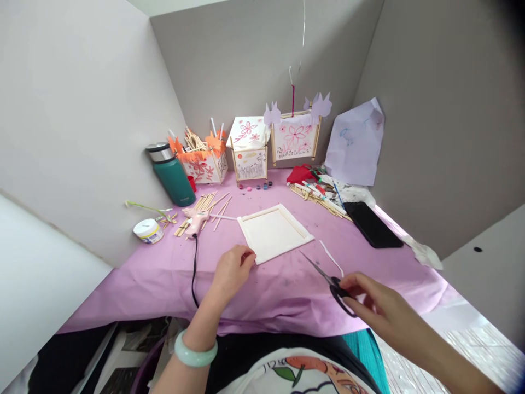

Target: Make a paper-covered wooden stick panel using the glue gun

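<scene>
A white paper square framed with thin wooden sticks [274,232] lies flat on the purple table cover [164,273]. My left hand [231,272] rests on the cover at the frame's near corner, fingers curled and touching the paper edge. My right hand [375,303] grips the black handles of a pair of scissors [324,276], whose blades point toward the frame. A thin white paper strip [331,257] lies beside the blades.
A pink glue gun [196,220] with a black cord lies left among wooden sticks [211,207]. A green flask [172,174], glue pot [148,230], decorated paper lanterns [251,149], pens [318,191] and a black phone [371,224] ring the back and right.
</scene>
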Demonstrator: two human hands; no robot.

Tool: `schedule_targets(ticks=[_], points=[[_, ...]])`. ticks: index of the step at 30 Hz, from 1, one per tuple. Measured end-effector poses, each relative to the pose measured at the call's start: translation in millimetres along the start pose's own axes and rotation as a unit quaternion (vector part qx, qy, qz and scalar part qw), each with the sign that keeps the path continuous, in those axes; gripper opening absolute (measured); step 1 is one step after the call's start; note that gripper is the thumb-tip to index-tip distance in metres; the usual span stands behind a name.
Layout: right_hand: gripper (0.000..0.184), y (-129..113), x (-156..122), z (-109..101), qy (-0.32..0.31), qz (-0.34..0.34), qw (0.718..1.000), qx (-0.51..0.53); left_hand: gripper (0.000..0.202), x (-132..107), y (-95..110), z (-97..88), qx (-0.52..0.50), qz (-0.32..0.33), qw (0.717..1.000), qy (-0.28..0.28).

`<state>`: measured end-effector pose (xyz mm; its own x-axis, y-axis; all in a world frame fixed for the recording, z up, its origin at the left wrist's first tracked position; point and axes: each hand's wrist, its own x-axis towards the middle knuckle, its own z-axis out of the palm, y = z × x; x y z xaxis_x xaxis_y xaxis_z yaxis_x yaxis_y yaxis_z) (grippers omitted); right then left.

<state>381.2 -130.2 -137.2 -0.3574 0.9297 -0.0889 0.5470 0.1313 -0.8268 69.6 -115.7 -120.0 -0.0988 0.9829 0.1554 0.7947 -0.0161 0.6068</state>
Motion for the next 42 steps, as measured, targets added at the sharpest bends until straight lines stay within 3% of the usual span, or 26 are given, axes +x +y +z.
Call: schedule_targets(ticks=[1, 3, 6, 11, 17, 21, 25, 31, 42], points=[[0.023, -5, 0, 9, -0.035, 0.020, 0.995, 0.093, 0.015, 1, 2, 0.5, 0.019, -0.009, 1.000, -0.005], [0.030, -16, 0, 31, -0.122, 0.067, 0.950, 0.281, 0.014, 3, 4, 0.8, 0.047, -0.019, 0.998, -0.021], [0.043, -32, 0, 68, -0.159, 0.087, 0.873, 0.453, 0.012, 8, 6, -0.9, 0.043, -0.004, 0.998, -0.055], [0.044, -42, 5, 111, -0.224, 0.113, 0.782, 0.571, 0.010, 20, 5, -7.1, 0.014, 0.007, 0.994, -0.108], [0.048, -40, 10, 127, -0.234, 0.139, 0.695, 0.665, 0.009, 31, 4, -13.8, -0.001, 0.021, 0.987, -0.160], [0.046, -43, 10, 128, -0.268, 0.154, 0.678, 0.667, 0.009, 37, 3, -15.9, 0.019, 0.117, 0.981, -0.150], [0.044, -48, 10, 130, -0.272, 0.160, 0.673, 0.669, 0.009, 46, -4, -17.0, -0.001, 0.155, 0.968, -0.198], [0.037, -55, 14, 137, -0.278, 0.139, 0.666, 0.678, 0.010, 58, -11, -17.9, -0.013, 0.123, 0.957, -0.262], [0.033, -59, 18, 144, -0.234, 0.119, 0.677, 0.688, 0.015, 66, -8, -17.7, -0.014, 0.051, 0.953, -0.300]])
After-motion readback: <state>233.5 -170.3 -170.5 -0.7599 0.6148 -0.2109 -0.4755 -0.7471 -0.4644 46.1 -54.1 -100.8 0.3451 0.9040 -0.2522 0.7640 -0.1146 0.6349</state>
